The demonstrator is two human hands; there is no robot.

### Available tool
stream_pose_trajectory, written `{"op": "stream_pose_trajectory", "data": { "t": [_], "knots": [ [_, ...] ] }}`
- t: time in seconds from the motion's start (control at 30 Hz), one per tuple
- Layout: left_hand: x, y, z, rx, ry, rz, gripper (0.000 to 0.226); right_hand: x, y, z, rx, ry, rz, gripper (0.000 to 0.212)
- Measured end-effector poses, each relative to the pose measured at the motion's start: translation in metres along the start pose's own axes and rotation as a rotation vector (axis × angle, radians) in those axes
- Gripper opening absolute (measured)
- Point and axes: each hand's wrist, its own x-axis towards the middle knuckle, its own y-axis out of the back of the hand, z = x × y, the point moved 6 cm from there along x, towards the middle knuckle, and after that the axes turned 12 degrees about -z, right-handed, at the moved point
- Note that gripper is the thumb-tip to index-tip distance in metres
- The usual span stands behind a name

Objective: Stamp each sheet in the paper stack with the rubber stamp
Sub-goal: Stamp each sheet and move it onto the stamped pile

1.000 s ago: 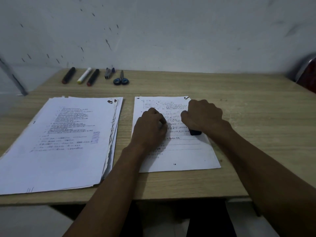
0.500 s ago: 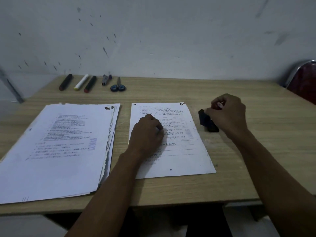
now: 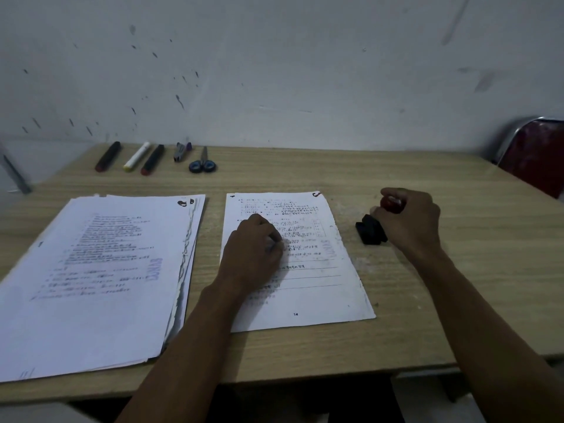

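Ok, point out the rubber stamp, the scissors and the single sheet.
rubber stamp [image 3: 370,230]: head view, black base.
scissors [image 3: 202,165]: head view, blue handles.
single sheet [image 3: 317,300]: head view, bare lower part.

Printed text on the single white sheet [image 3: 308,270] is blurring beyond reading, and the curled left hand [image 3: 253,251] is covering its middle. The thick white paper stack [image 3: 100,279] is running off the left edge. The red chair [image 3: 537,157] is showing only partly at the right edge.

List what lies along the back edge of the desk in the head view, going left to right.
Black marker with red end → white marker with yellow end → second black marker with red end → small grey and purple item, too blurred to name → blue-handled scissors.
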Motion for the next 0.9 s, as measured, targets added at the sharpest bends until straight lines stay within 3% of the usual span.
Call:
{"op": "stream_pose_trajectory", "data": {
  "t": [0.43, 0.6, 0.7, 0.8, 0.9],
  "knots": [
    [0.001, -0.001, -0.001, -0.004, -0.004, -0.007, 0.006, 0.012, -0.025, 0.001, -0.073, 0.034, -0.092, 0.05],
    [0.001, -0.001, -0.002, -0.003, 0.0, -0.014, 0.004, -0.004, -0.02, -0.005, -0.166, -0.005, -0.057, 0.078],
    [0.001, -0.002, -0.002, 0.007, 0.002, -0.016, 0.006, -0.03, -0.013, -0.011, -0.221, -0.049, 0.031, 0.052],
    [0.001, -0.002, -0.002, 0.022, 0.01, -0.015, 0.007, -0.055, -0.027, -0.01, -0.297, -0.096, -0.119, 0.025],
    [0.001, -0.002, -0.001, 0.022, 0.019, -0.019, 0.011, -0.073, -0.048, -0.008, -0.404, -0.127, -0.308, 0.036]
  ]
}}
